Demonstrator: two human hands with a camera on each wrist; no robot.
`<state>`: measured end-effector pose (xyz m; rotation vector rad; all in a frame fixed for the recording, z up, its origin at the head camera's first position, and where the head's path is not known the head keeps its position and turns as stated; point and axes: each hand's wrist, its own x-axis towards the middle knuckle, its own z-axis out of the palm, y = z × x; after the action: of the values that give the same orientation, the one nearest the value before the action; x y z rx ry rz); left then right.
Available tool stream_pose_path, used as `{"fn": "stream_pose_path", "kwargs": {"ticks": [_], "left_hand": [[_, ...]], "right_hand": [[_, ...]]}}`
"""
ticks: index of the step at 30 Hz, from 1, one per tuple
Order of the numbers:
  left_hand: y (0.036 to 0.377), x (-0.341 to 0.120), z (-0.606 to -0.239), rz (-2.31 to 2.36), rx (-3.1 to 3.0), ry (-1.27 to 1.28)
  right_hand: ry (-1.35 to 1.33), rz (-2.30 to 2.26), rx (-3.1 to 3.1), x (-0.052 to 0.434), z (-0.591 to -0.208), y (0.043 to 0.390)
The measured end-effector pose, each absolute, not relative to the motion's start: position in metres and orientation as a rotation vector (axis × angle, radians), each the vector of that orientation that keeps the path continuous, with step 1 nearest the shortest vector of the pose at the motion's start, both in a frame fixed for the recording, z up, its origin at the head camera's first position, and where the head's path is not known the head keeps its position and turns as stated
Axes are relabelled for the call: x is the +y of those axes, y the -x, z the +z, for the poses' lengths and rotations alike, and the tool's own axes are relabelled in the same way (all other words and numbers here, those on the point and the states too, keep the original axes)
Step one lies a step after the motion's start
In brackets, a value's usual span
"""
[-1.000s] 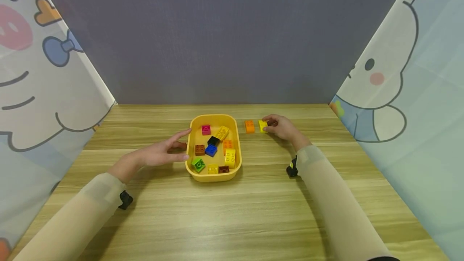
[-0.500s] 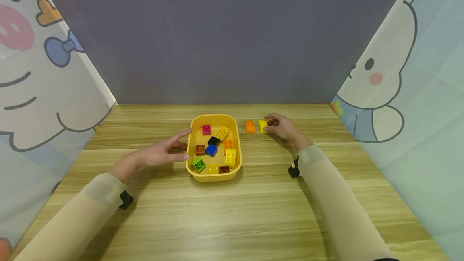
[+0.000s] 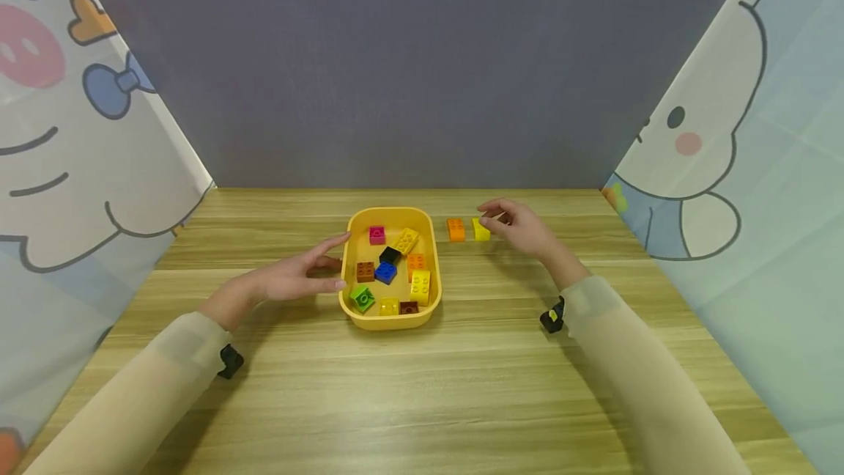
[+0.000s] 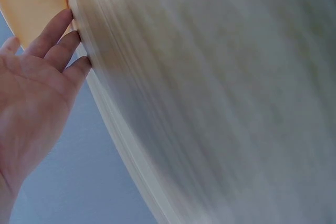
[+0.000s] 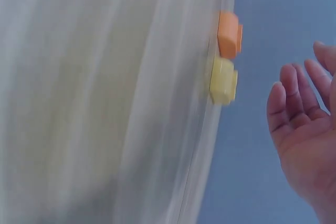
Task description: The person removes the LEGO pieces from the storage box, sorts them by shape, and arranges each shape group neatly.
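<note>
A yellow tray [image 3: 389, 323] holds several building bricks, among them a pink [image 3: 376, 235], a blue [image 3: 385, 273] and a green brick [image 3: 363, 298]. My left hand [image 3: 290, 278] rests against the tray's left side, fingers spread; in the left wrist view the fingertips touch the table beside the tray. To the right of the tray, an orange brick [image 3: 456, 230] and a yellow brick [image 3: 480, 230] stand side by side on the table with a small gap. My right hand [image 3: 521, 229] hovers just right of the yellow brick; the right wrist view shows it apart from the brick, holding nothing.
The wooden table [image 3: 422, 394] meets a dark grey back wall [image 3: 409, 72]. Cartoon-printed panels border it on the left [image 3: 99, 167] and right [image 3: 758, 167]. A small black device [image 3: 552, 315] sits at the right wrist, another [image 3: 230, 362] at the left.
My right hand has let go of the yellow brick and lifted slightly away from it. The brick stays beside the orange one. My left hand stays at the tray.
</note>
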<state>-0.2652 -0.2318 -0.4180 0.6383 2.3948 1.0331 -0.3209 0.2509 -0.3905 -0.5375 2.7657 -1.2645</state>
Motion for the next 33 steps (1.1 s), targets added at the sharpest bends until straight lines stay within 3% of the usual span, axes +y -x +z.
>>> {"fn": "stream_pose_path", "kwargs": {"ticks": [14, 22, 33], "left_hand": [[0.265, -0.23, -0.417, 1.044, 2.389, -0.657], [0.265, -0.23, -0.418, 1.04, 2.39, -0.651], [0.265, -0.232, -0.42, 1.026, 2.402, -0.656]], "right_hand": [[0.887, -1.285, 2.616, 0.183, -0.382, 0.309], [1.047, -1.159, 2.6, 0.145, -0.384, 0.322], [1.065, -0.829, 2.557, 0.113, -0.383, 0.345]]}}
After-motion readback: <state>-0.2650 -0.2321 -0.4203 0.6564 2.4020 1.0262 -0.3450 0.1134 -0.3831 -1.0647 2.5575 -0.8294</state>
